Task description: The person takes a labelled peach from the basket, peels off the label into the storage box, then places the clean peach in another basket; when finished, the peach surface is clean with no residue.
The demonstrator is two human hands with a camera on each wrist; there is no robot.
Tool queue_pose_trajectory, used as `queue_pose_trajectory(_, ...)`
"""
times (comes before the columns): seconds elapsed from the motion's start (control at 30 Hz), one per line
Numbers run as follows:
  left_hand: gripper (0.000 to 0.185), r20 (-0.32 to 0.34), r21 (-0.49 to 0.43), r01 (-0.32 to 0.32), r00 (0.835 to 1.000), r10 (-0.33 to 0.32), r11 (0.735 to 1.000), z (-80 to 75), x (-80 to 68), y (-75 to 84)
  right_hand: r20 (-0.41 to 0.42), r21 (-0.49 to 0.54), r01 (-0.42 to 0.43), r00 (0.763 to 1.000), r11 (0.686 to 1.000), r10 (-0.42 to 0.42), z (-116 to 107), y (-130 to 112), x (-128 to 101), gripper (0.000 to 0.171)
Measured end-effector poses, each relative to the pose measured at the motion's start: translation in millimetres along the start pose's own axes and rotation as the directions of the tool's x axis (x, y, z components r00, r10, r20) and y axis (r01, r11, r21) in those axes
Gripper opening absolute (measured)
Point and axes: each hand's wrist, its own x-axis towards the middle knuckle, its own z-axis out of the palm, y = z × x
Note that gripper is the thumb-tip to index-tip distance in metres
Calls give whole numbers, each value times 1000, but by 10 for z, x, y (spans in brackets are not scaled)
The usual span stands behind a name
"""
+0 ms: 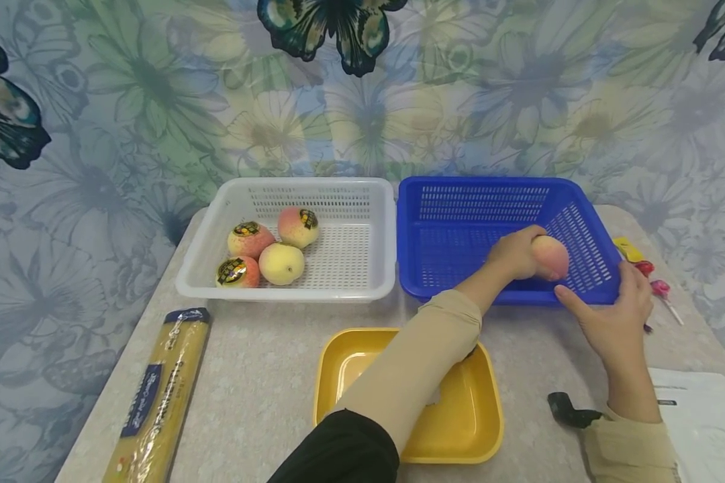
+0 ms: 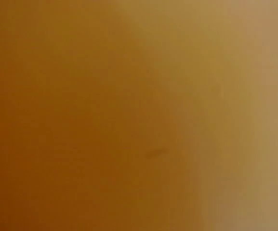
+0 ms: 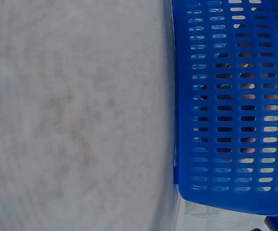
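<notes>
In the head view, my left hand (image 1: 516,251) reaches across into the blue basket (image 1: 459,231) and holds a peach (image 1: 550,257) near its right end. The fingers' far side is hidden behind the fruit. My right hand (image 1: 616,318) holds the basket's front right corner, thumb at the front and fingers along the right side. The perforated basket wall (image 3: 235,115) fills the right part of the right wrist view, with a bit of a finger at the lower corner. Only a yellow-brown blur shows in the left wrist view.
Several peaches (image 1: 282,263) lie in the white basket (image 1: 344,294). A yellow tray (image 1: 489,429) stands under my left forearm. Packaged spaghetti (image 1: 163,396) lies at the left. Lollipops (image 1: 660,288), a black pipe-shaped object (image 1: 570,412) and a white sheet (image 1: 701,416) are on the right.
</notes>
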Motion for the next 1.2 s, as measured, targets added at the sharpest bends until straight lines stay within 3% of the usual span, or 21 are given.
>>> queue_pose_trajectory(0.33,79,92,101,-28,996,19,994,-25,-48,14,-11,8,8,1000,1000,-8,-3,-15,-2,106)
queue_pose_trajectory(0.47,81,113,87,-23,993,13,996,-7,-23,7,-8,8,7,1000,1000,-7,-4,-28,-8,106)
queue_pose_trajectory(0.77,83,167,168,-94,984,66,981,51,50,-1,-13,21,9,1000,1000,-9,-10,-21,-12,107)
queue_pose_trajectory(1.03,76,115,222,-52,993,27,974,-112,-69,9,-11,15,14,1000,1000,-14,-14,-31,-30,107)
queue_pose_trajectory(1.2,68,95,198,-51,995,33,979,-353,-155,80,2,8,-1,1000,1000,1,-20,-38,-43,106)
